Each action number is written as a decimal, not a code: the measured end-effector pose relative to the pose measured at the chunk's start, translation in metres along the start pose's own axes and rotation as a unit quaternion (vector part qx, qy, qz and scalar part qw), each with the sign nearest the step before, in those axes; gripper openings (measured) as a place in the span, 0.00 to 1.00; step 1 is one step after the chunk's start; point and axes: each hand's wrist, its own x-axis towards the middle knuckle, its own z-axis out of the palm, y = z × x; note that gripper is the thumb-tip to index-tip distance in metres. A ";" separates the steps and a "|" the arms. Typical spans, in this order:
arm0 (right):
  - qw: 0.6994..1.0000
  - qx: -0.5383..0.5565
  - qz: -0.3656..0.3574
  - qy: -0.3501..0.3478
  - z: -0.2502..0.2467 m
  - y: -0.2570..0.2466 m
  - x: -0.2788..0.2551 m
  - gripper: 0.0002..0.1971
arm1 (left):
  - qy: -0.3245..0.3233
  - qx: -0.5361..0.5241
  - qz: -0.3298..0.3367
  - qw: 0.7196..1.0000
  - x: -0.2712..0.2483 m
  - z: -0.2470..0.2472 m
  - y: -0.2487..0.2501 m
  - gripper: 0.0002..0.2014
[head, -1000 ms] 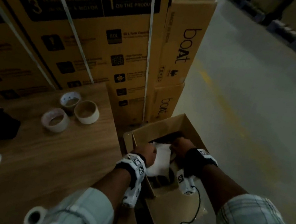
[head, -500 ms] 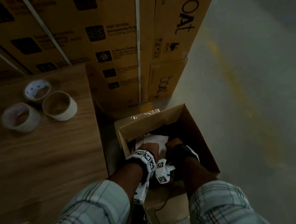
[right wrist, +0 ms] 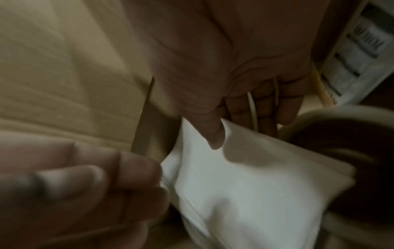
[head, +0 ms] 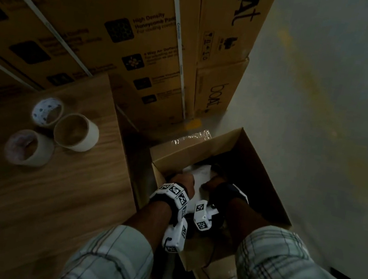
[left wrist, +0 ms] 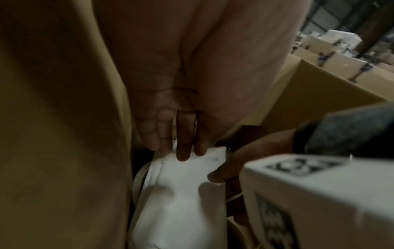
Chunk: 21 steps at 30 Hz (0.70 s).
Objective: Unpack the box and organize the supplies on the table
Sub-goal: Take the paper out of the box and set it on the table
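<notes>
An open cardboard box (head: 266, 175) stands on the floor beside the wooden table (head: 49, 203). Both my hands are down inside it on a flat white packet (head: 199, 175). My left hand (head: 183, 183) grips the packet's (left wrist: 187, 193) left top edge, with its fingertips (left wrist: 183, 151) over the rim. My right hand (head: 213, 184) pinches the packet (right wrist: 245, 185), thumb (right wrist: 215, 134) on its face and fingers behind. Whatever lies under the packet is hidden.
Three tape rolls (head: 75, 131) (head: 47, 111) (head: 29, 147) stand on the table's far part. Tall printed cartons (head: 122, 34) are stacked behind the table and the box. A pale ring-shaped roll (right wrist: 319, 118) lies in the box to the right of the packet. Bare concrete floor (head: 325, 112) stretches to the right.
My head has tipped down and closer to the box. Both hands have sunk deeper into it and keep hold of the white packet.
</notes>
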 end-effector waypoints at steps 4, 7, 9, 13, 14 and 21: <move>0.995 0.066 -0.079 -0.009 -0.008 -0.015 -0.066 0.54 | -0.014 -0.007 -0.004 1.000 -0.001 0.001 -0.011 0.16; 0.990 0.085 -0.113 -0.002 -0.012 -0.026 -0.100 0.32 | 0.000 -0.008 0.012 1.000 -0.001 -0.001 -0.011 0.16; 0.986 0.086 -0.139 -0.011 -0.012 -0.033 -0.117 0.28 | -0.012 -0.007 0.006 1.000 -0.003 -0.003 -0.011 0.16; 0.987 0.046 -0.151 0.026 -0.009 -0.033 -0.121 0.25 | 0.000 -0.018 0.020 1.000 -0.005 -0.006 -0.010 0.18; 0.989 0.046 -0.137 0.027 -0.012 -0.029 -0.124 0.24 | 0.007 -0.020 0.026 0.999 -0.008 -0.006 -0.010 0.18; 0.993 -0.012 -0.078 0.085 -0.052 0.013 -0.146 0.37 | 0.030 -0.064 0.045 0.996 -0.045 -0.019 0.001 0.17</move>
